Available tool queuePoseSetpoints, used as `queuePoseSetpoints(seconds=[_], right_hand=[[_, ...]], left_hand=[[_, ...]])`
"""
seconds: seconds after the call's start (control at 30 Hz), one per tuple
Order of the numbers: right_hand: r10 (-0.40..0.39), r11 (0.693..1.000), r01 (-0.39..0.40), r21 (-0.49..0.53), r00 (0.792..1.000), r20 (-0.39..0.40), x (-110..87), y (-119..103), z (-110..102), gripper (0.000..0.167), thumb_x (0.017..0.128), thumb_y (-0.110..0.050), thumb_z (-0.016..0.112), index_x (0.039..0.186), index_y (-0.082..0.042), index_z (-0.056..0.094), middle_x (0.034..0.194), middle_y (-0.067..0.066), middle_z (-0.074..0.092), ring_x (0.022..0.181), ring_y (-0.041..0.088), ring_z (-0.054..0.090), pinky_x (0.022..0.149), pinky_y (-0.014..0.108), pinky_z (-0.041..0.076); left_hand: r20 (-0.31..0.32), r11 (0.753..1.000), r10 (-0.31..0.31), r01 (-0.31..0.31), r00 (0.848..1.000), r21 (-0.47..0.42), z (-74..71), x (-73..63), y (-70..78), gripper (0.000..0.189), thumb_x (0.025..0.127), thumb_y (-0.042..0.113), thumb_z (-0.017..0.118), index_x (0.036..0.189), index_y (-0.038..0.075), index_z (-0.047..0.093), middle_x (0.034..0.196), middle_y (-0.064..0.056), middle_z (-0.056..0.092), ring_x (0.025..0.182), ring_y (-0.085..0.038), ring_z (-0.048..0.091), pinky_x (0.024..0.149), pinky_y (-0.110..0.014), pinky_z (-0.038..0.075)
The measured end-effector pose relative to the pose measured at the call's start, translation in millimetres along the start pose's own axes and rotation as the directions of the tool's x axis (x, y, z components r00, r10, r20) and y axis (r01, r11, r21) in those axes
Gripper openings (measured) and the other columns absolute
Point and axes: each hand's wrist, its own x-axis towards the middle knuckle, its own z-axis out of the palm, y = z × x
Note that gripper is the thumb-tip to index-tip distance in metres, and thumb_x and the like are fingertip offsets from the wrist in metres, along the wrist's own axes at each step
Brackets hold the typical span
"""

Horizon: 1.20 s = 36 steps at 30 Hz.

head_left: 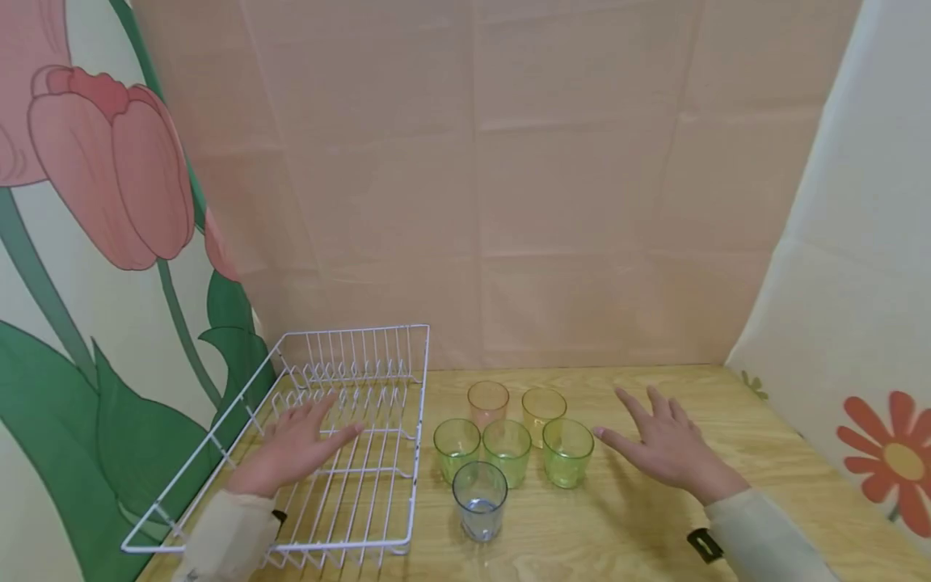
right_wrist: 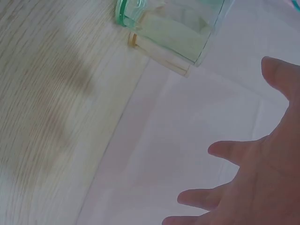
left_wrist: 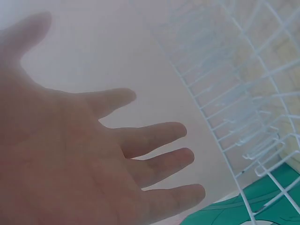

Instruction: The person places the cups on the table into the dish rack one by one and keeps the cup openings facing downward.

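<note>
Before the tabletop's (head_left: pixel 604 537) back edge, six glasses (head_left: pixel 507 462) stand between our left hand (head_left: pixel 294 449) and our right hand (head_left: pixel 667 446), both spread wide.

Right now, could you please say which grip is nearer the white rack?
Left. The left grip is above the rack; the right grip is past the glasses, farther right.

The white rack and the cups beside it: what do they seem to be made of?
White rack: probably metal wire with a smooth painted or plastic coating, judging by its thin white bars. Cups: glass or clear plastic, mostly tinted, glossy and see-through; the look leaves open which.
</note>
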Motion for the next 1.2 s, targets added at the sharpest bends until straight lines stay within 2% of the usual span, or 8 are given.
queuePoseSetpoints(seconds=[0.23, 0.33, 0.43, 0.5, 0.6, 0.87, 1.03, 1.2], right_hand=[[-0.012, 1.0, 0.012, 0.011, 1.0, -0.01, 0.6, -6.6, -0.9, 0.087, 0.096, -0.064, 0.051, 0.155, -0.004, 0.031, 0.148, 0.045, 0.025, 0.126, 0.075, 0.023, 0.088, 0.085, 0.027], [-0.02, 0.999, 0.02, 0.028, 1.0, 0.007, 3.5, -9.5, -1.8, 0.084, 0.096, -0.062, 0.052, 0.148, 0.002, 0.04, 0.138, 0.041, 0.045, 0.121, 0.065, 0.043, 0.086, 0.076, 0.04], [-0.026, 0.997, 0.022, 0.07, 0.998, 0.058, 8.8, -13.0, -3.7, 0.072, 0.097, -0.056, 0.056, 0.137, 0.004, 0.052, 0.114, 0.028, 0.066, 0.099, 0.045, 0.065, 0.075, 0.06, 0.052], [-0.021, 0.995, 0.011, 0.098, 0.995, 0.099, 11.9, -16.6, -4.7, 0.063, 0.097, -0.05, 0.06, 0.129, 0.004, 0.058, 0.1, 0.017, 0.072, 0.086, 0.03, 0.069, 0.068, 0.05, 0.055], [-0.024, 0.992, 0.009, 0.129, 0.993, 0.12, 15.8, -22.2, -4.3, 0.052, 0.096, -0.042, 0.064, 0.122, 0.002, 0.063, 0.091, 0.008, 0.072, 0.078, 0.021, 0.068, 0.063, 0.043, 0.055], [0.001, 0.987, -0.026, 0.16, 0.988, 0.155, 21.5, -36.0, 1.7, 0.045, 0.094, -0.033, 0.065, 0.118, 0.005, 0.065, 0.087, 0.005, 0.072, 0.08, 0.022, 0.068, 0.065, 0.043, 0.055], [0.015, 0.984, -0.045, 0.17, 0.985, 0.174, 24.4, -40.8, 6.2, 0.041, 0.094, -0.028, 0.065, 0.118, 0.005, 0.065, 0.097, 0.011, 0.072, 0.084, 0.024, 0.068, 0.068, 0.046, 0.055], [0.045, 0.971, -0.094, 0.218, 0.975, 0.218, 24.3, -40.7, 13.9, 0.039, 0.094, -0.019, 0.061, 0.122, 0.007, 0.061, 0.085, 0.007, 0.07, 0.074, 0.019, 0.065, 0.059, 0.038, 0.051]], left_hand=[[-0.074, 0.994, 0.105, -0.107, 0.992, -0.03, -3.1, 0.0, 4.9, 0.084, 0.1, 0.062, 0.042, 0.156, 0.001, 0.028, 0.154, -0.029, 0.035, 0.142, -0.054, 0.026, 0.114, -0.07, 0.013], [-0.155, 0.978, 0.193, -0.202, 0.969, -0.043, -2.8, 1.2, 8.7, 0.064, 0.104, 0.045, 0.049, 0.148, -0.001, 0.041, 0.147, -0.027, 0.047, 0.137, -0.049, 0.04, 0.112, -0.064, 0.027], [-0.239, 0.957, 0.261, -0.284, 0.935, -0.065, -3.3, 0.0, 17.7, 0.042, 0.103, 0.027, 0.057, 0.136, 0.001, 0.056, 0.133, -0.019, 0.061, 0.123, -0.039, 0.057, 0.102, -0.058, 0.044], [-0.273, 0.95, 0.269, -0.302, 0.924, -0.085, -4.5, -2.1, 26.7, 0.033, 0.101, 0.023, 0.06, 0.13, 0.006, 0.062, 0.122, -0.012, 0.068, 0.112, -0.032, 0.063, 0.094, -0.053, 0.05], [-0.297, 0.94, 0.265, -0.314, 0.917, -0.13, -6.5, -6.2, 42.9, 0.025, 0.099, 0.021, 0.062, 0.122, 0.011, 0.066, 0.106, -0.003, 0.072, 0.099, -0.021, 0.067, 0.084, -0.046, 0.055], [-0.33, 0.872, 0.309, -0.405, 0.892, -0.276, -4.7, -13.4, 80.8, 0.021, 0.098, 0.016, 0.065, 0.119, 0.013, 0.068, 0.095, 0.005, 0.072, 0.089, -0.008, 0.066, 0.082, -0.034, 0.055], [-0.323, 0.836, 0.318, -0.424, 0.892, -0.349, -4.2, -14.3, 99.7, 0.02, 0.097, 0.015, 0.065, 0.117, 0.013, 0.068, 0.091, 0.004, 0.071, 0.085, -0.008, 0.066, 0.08, -0.03, 0.055], [-0.306, 0.838, 0.282, -0.389, 0.909, -0.383, -0.6, -13.1, 112.0, 0.02, 0.097, 0.018, 0.065, 0.116, 0.014, 0.068, 0.088, 0.004, 0.071, 0.08, -0.007, 0.065, 0.076, -0.03, 0.055]])
